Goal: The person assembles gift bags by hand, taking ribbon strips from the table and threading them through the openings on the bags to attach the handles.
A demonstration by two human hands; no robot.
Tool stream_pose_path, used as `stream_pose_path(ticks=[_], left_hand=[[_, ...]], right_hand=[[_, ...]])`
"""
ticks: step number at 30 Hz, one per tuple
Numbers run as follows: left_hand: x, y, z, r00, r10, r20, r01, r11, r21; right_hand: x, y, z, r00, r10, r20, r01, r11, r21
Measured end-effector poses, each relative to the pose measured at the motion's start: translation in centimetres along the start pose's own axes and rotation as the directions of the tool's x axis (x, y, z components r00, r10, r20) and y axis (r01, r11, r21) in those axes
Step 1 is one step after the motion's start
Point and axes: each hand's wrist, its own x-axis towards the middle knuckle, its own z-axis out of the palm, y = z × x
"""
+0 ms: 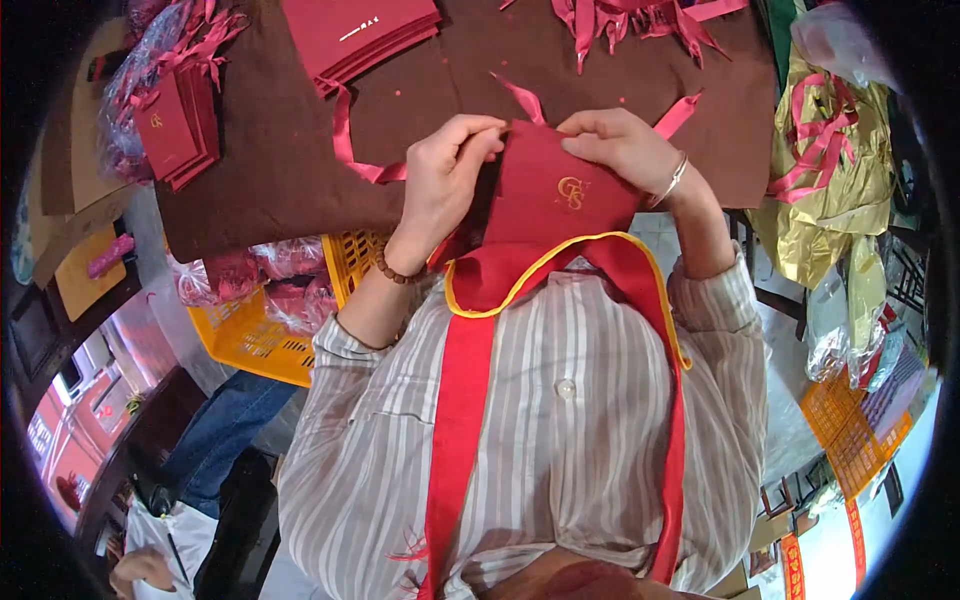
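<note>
A dark red paper gift bag (540, 200) with a gold monogram lies flat at the table's near edge, close to my chest. At its upper left corner my left hand (445, 180) is closed, thumb and forefinger pinching at the edge. My right hand (625, 150) grips the upper right edge, its thumb on the front face. A pink ribbon (522, 98) sticks up behind the bag's top edge, and another ribbon end (680, 115) shows past my right hand. A longer pink ribbon (345, 140) runs behind my left hand; its far end there is hidden.
On the brown tablecloth (270, 190) lie a stack of red bags (365, 35), ribboned bags (180, 130) at left and loose ribbons (640, 25) at the back. A yellow crate (255, 340) with wrapped packs stands below left. Gold sheeting (835, 210) hangs at right.
</note>
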Motion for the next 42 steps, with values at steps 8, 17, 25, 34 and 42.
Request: stream_pose_path(ticks=[8, 17, 25, 34, 42], left_hand=[[-0.2, 0.4, 0.2, 0.989, -0.031, 0.147, 0.019, 0.996, 0.085], [0.4, 0.5, -0.3, 0.972, 0.131, 0.197, -0.187, 0.934, 0.304], [0.8, -0.2, 1.2, 0.903, 0.388, 0.183, -0.428, 0.848, 0.313], [1.1, -0.2, 1.0, 0.766, 0.562, 0.312, -0.639, 0.615, 0.462], [1.2, 0.6, 0.9, 0.721, 0.56, 0.409, -0.688, 0.506, 0.52]], right_hand=[[0.7, 0.3, 0.0, 0.998, -0.022, 0.051, 0.014, 0.989, 0.15], [0.6, -0.2, -0.1, 0.99, 0.013, 0.142, -0.044, 0.975, 0.218], [0.8, 0.0, -0.4, 0.985, -0.008, 0.174, -0.028, 0.979, 0.203], [0.4, -0.2, 0.0, 0.99, 0.01, 0.138, -0.043, 0.969, 0.244], [0.3, 0.5, 0.6, 0.996, -0.031, 0.079, 0.008, 0.963, 0.271]])
